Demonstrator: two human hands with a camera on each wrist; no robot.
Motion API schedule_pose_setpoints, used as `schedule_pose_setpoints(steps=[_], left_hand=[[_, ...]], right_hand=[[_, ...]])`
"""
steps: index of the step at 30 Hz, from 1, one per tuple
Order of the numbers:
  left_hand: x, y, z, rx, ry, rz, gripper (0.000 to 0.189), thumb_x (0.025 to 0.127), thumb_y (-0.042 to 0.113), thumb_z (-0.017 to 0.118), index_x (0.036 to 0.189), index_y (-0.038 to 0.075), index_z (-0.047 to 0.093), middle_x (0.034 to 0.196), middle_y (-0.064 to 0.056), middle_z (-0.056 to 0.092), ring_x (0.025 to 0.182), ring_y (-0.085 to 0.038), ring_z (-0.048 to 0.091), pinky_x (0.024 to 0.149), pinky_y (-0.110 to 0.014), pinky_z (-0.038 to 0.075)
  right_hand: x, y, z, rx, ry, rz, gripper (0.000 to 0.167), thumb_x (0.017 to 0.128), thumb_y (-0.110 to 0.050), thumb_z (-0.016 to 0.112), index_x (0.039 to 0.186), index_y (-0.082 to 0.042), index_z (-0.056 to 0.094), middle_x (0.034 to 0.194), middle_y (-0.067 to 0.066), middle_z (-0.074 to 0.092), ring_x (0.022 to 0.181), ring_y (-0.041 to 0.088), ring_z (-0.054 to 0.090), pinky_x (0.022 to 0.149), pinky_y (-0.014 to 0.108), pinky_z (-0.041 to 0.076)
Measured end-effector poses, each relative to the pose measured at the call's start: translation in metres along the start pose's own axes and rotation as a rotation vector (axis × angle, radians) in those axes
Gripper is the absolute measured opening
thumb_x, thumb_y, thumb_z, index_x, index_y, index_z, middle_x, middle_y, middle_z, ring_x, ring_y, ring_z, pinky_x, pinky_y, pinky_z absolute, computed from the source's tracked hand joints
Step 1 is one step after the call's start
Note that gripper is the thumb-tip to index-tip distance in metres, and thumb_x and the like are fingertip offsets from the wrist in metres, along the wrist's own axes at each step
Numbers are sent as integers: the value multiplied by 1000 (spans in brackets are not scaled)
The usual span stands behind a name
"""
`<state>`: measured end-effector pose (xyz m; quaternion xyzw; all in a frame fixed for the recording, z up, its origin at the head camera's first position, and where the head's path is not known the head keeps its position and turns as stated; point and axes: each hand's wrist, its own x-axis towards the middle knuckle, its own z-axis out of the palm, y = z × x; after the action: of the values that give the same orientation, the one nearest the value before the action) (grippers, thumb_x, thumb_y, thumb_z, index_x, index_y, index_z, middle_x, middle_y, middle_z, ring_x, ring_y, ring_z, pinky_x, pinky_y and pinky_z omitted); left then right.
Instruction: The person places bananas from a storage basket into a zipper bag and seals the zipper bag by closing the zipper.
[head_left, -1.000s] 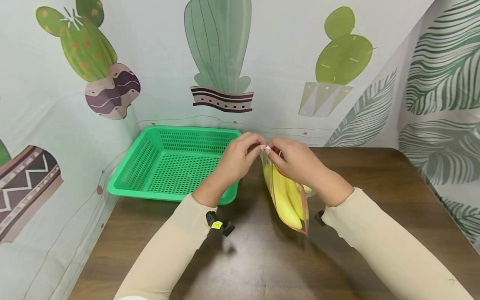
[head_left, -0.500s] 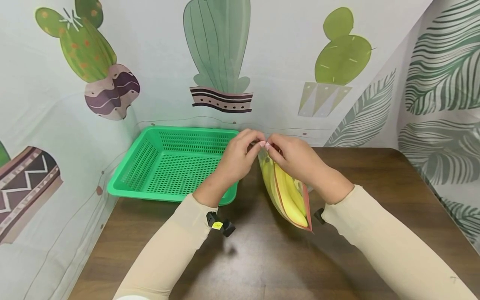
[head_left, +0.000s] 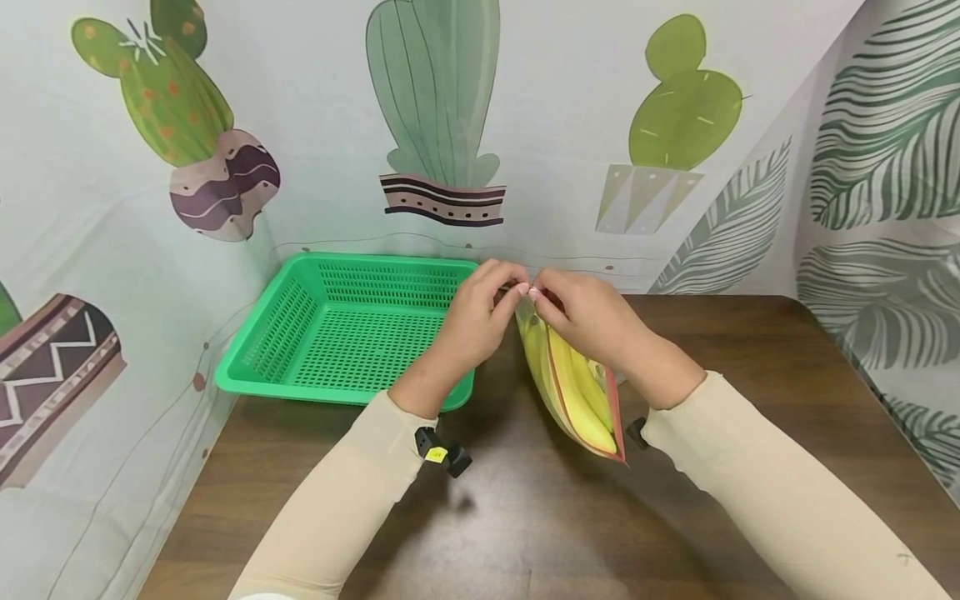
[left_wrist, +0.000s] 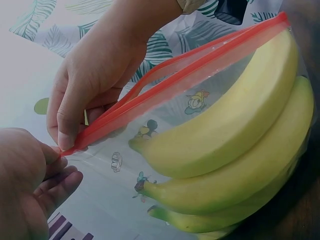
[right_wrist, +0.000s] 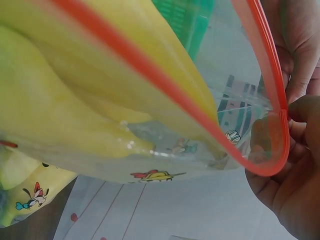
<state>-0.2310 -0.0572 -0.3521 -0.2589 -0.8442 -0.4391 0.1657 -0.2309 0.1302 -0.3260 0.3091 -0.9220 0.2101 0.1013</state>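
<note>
A clear zip bag [left_wrist: 120, 190] with small cartoon prints holds a bunch of bananas [left_wrist: 215, 145]. Its red zip strip [left_wrist: 200, 65] runs along the mouth, and the two sides stand apart in the right wrist view. In the head view the bag hangs slantwise over the table, its near end lower. My left hand [head_left: 480, 312] pinches the far corner of the zip strip between thumb and fingers. My right hand [head_left: 596, 317] pinches the strip right beside it, with the fingertips of both hands almost touching. Part of the bag is hidden behind my right hand.
A green slotted basket [head_left: 352, 392] stands left of the bag, close to my left forearm. The brown table [head_left: 525, 517] meets a cactus-printed cloth [head_left: 555, 125] behind. Low in the right wrist view, a yellow shape under printed plastic [right_wrist: 35, 192] is partly cut off.
Over the second, the bag has swung so that its red strip faces more to the right and its near end rises slightly. Both hands shifted slightly away, still pinching the corner.
</note>
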Motion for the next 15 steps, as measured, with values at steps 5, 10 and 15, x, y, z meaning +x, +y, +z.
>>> schedule_pose_setpoints(steps=[5, 10, 15], left_hand=[[0, 0, 1, -5, 10, 3, 14, 105, 20, 55, 105, 11, 66, 103, -6, 61, 91, -18, 57, 80, -31, 50], [-1, -1, 1, -2, 14, 7, 15, 105, 20, 55, 105, 10, 66, 103, -6, 61, 92, -19, 57, 80, -31, 49], [-1, -2, 1, -2, 24, 6, 14, 105, 18, 56, 105, 8, 66, 103, -7, 61, 93, -19, 56, 82, -38, 53]], right_hand=[[0, 0, 1, -4, 0, 1, 19, 106, -24, 52, 96, -10, 62, 74, 1, 55, 65, 16, 48, 62, 31, 40], [-1, 0, 1, -2, -1, -2, 18, 105, -22, 54, 94, -11, 61, 73, 1, 54, 65, 16, 49, 62, 31, 39], [-1, 0, 1, -12, 12, -15, 21, 105, -23, 53, 88, -11, 58, 70, 1, 50, 63, 16, 46, 60, 30, 38]])
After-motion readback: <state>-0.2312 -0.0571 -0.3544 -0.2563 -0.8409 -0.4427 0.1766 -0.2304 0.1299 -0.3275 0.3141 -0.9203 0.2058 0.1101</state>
